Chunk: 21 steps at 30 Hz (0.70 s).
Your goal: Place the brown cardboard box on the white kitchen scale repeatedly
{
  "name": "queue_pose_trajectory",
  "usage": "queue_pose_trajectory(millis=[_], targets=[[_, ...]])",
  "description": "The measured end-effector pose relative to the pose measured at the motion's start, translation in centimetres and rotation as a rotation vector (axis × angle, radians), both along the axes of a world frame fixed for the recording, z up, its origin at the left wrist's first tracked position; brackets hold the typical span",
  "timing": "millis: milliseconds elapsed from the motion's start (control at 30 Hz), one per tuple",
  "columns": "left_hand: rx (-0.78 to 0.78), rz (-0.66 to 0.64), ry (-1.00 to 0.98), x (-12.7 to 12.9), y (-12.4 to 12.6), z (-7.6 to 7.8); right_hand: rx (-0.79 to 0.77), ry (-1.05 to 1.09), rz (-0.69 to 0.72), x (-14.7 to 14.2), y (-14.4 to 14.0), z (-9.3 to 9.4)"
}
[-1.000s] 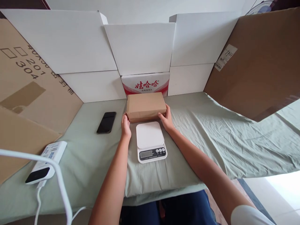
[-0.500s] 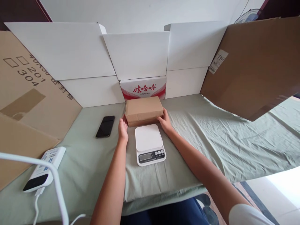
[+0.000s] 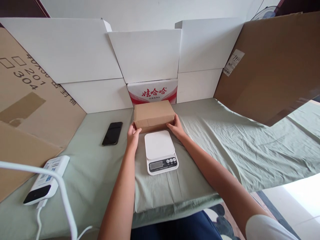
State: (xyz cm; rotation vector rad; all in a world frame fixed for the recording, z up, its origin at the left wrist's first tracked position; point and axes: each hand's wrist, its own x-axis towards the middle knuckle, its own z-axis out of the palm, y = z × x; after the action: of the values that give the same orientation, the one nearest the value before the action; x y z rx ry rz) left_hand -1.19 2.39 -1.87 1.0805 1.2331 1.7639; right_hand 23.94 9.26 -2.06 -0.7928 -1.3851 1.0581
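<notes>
A brown cardboard box (image 3: pixel 154 115) sits behind the kitchen scale, in front of the white carton with red lettering. My left hand (image 3: pixel 133 133) grips its left front corner, thumb on the front face and the other fingers partly hidden at the side. On the right end, my right hand (image 3: pixel 177 127) holds the box with its thumb on the front face. Between my forearms lies the white kitchen scale (image 3: pixel 160 146), its platform bare and its display and buttons facing me. Whether the box's underside touches the cloth is hard to make out.
A black phone (image 3: pixel 112 133) lies left of my left hand. Farther left are a white power bank (image 3: pixel 47 180) with a cable and a curved white tube (image 3: pixel 61 186). White boxes (image 3: pixel 147 56) line the back; large brown cartons (image 3: pixel 270 66) flank both sides. Green cloth (image 3: pixel 212 133) covers the table.
My left thumb has moved onto the front face of the box. My right hand keeps its hold. The whole view has shifted slightly.
</notes>
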Motion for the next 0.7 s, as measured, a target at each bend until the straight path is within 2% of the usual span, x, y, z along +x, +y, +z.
queue_pose_trajectory(millis=[233, 400, 567, 700], targets=[[-0.027, 0.036, 0.026, 0.1, 0.2, 0.0, 0.015, 0.005, 0.026, -0.2, 0.0, 0.0], [0.054, 0.062, 0.007, 0.5, -0.5, 1.0, 0.118, 0.005, -0.003, -0.2, -0.8, 0.3], [0.144, 0.096, -0.001, 1.0, -3.6, 2.4, 0.211, -0.031, -0.012, 0.5, -4.0, 1.7], [0.154, 0.136, 0.014, 1.6, -8.0, 2.1, 0.329, -0.121, -0.041, 1.6, -8.2, 2.4]])
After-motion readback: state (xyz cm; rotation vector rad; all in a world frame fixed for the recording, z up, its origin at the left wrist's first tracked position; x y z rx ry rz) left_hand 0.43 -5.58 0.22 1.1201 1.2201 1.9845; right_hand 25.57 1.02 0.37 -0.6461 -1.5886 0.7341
